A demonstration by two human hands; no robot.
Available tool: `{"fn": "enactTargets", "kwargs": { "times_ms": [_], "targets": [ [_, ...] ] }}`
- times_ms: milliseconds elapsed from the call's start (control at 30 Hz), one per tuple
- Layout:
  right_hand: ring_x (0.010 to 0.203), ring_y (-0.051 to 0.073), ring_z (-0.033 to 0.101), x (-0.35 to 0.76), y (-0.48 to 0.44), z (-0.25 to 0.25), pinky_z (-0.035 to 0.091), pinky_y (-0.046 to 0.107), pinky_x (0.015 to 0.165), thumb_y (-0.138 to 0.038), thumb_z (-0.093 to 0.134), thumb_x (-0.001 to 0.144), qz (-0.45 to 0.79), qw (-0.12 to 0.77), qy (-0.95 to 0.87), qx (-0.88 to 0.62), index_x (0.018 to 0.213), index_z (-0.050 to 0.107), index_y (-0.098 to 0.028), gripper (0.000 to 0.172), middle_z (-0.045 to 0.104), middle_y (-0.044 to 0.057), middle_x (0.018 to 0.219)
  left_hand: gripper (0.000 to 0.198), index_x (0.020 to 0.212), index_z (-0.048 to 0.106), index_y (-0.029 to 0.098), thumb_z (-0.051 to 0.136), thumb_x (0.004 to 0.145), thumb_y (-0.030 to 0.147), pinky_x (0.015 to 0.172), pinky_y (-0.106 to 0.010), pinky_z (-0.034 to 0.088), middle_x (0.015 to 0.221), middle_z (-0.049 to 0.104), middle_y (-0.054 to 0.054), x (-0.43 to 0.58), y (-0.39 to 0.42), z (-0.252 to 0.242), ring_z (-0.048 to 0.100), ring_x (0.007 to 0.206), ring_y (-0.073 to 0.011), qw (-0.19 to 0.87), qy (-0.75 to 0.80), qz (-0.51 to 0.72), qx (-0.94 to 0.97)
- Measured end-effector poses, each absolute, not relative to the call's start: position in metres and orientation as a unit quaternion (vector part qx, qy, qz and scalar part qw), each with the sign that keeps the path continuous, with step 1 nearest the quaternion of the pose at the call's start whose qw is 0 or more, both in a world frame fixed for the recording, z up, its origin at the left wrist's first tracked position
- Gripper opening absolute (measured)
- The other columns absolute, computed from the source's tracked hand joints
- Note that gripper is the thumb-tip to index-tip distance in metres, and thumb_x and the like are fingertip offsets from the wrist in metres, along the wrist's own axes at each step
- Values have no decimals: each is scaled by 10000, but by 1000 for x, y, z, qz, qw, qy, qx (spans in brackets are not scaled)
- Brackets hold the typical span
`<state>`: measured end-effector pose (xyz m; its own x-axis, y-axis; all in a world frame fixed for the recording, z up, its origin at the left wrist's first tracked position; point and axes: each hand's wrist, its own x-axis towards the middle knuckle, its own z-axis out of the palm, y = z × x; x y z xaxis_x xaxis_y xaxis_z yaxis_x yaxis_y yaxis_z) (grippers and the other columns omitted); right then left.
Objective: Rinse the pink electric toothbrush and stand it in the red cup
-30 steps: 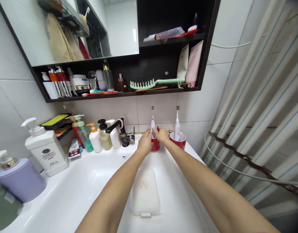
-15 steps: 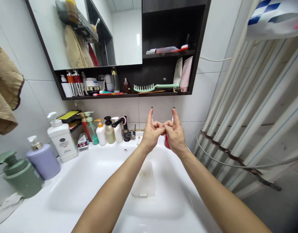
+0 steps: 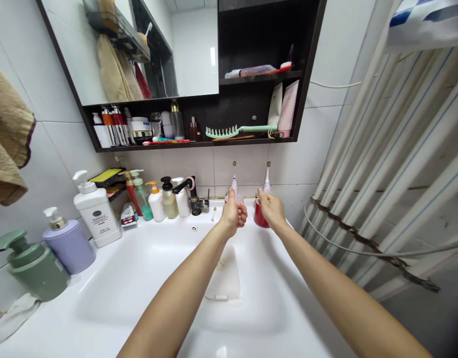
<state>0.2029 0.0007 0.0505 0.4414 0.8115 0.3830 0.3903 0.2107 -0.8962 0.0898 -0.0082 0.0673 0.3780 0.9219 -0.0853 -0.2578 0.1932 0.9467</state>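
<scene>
My left hand (image 3: 232, 215) is over the back of the white sink (image 3: 147, 278), its fingers curled in and its thumb pointing up; nothing shows in it. Just behind it stand a cup with a pinkish rim (image 3: 239, 198), mostly hidden, and a white electric toothbrush (image 3: 234, 185). To the right, my right hand (image 3: 272, 210) is closed, with its fingertips partly turned away from view. It overlaps a red cup (image 3: 260, 219); whether it touches the cup I cannot tell. Another electric toothbrush (image 3: 267, 185) rises behind this hand.
A black faucet (image 3: 193, 196) stands left of my hands, beside several pump bottles (image 3: 169, 199). A dark mirror cabinet (image 3: 259, 107) holds a green hairbrush (image 3: 225, 132). White pipes (image 3: 385, 149) run along the right wall. A soap-coloured tray (image 3: 225, 281) lies in the basin.
My hands were together with fingertips touching and one finger of each raised. They have parted and curled, the right moving slightly right, uncovering the toothbrushes and more of the red cup.
</scene>
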Motion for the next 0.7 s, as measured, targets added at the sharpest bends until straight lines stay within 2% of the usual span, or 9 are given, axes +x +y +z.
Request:
{"fn": "enactTargets", "kwargs": {
  "times_ms": [67,133,300,500,567,633,700],
  "targets": [
    [776,192,450,220,11,38,340,269,613,-401,503,542,124,572,-479,-654,523,450,-171,237,489,57,725,566,400,332,150,171,557,670,325,-164,111,278,312,34,89,-6,50,240,251,-30,679,395,415,459],
    [852,216,420,235,19,26,326,292,669,-305,569,485,95,535,-475,-692,572,493,-171,177,465,69,827,536,429,365,143,235,570,643,332,-163,143,302,339,36,87,-4,31,261,263,-28,680,420,397,451],
    [781,203,448,249,15,4,327,302,670,-246,520,542,64,445,-521,-725,558,515,-159,89,458,51,733,403,533,437,129,380,600,522,365,-168,225,408,408,32,76,-4,5,347,328,-35,664,429,399,464],
    [792,193,440,227,-34,-7,326,301,700,-288,487,589,50,372,-604,-703,656,536,-162,151,435,52,796,167,634,493,133,499,603,297,517,-211,353,635,528,-35,77,1,8,479,552,-88,517,454,482,543],
    [807,187,440,212,-50,-11,329,292,712,-283,487,593,59,355,-633,-685,667,539,-165,148,433,54,834,215,739,512,132,542,570,262,613,-234,363,756,552,-70,82,4,7,498,676,-119,477,439,499,575],
    [815,178,444,195,-61,-17,336,280,718,-268,489,595,72,341,-660,-666,661,540,-168,130,437,54,857,355,856,497,133,581,530,245,681,-246,353,871,541,-95,87,6,3,490,773,-142,459,421,506,597],
    [829,175,448,178,-68,-23,342,271,720,-256,491,597,87,331,-681,-648,642,539,-169,108,445,58,869,409,899,488,136,592,515,228,689,-252,353,897,537,-96,89,7,-5,488,785,-149,455,416,495,612]
  ]
}}
